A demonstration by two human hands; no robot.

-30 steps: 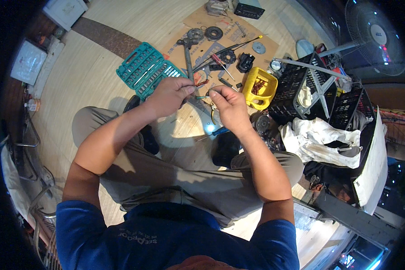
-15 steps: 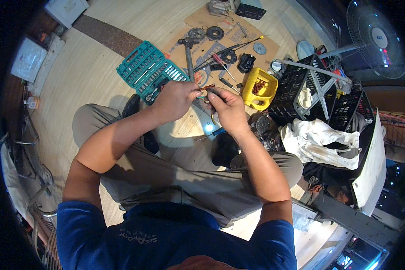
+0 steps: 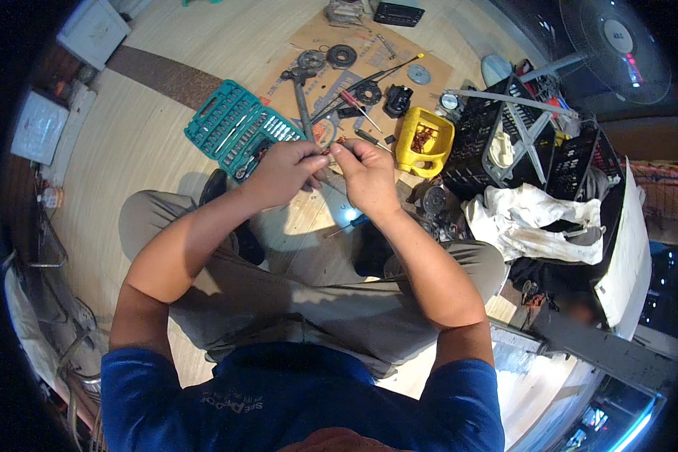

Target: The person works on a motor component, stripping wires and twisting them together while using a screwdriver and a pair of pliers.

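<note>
My left hand and my right hand meet in front of me, thumbs and fingertips pinched. Between them is a small piece of copper-coloured wire, mostly hidden by the fingers. A cut-open yellow jug stands right of my right hand, with reddish-brown wire pieces inside. Just beyond my hands lie a hammer, a red-handled screwdriver and a dark-handled screwdriver. An open teal socket set case lies beyond my left hand.
Cardboard under the tools bears round metal parts, cables and a black part. Black crates, a white cloth and a standing fan occupy the right. A blue-handled tool lies between my legs.
The view has shifted slightly, so the scene sits a little further left and higher. My hands have come closer together, with less of the wire showing between them.
</note>
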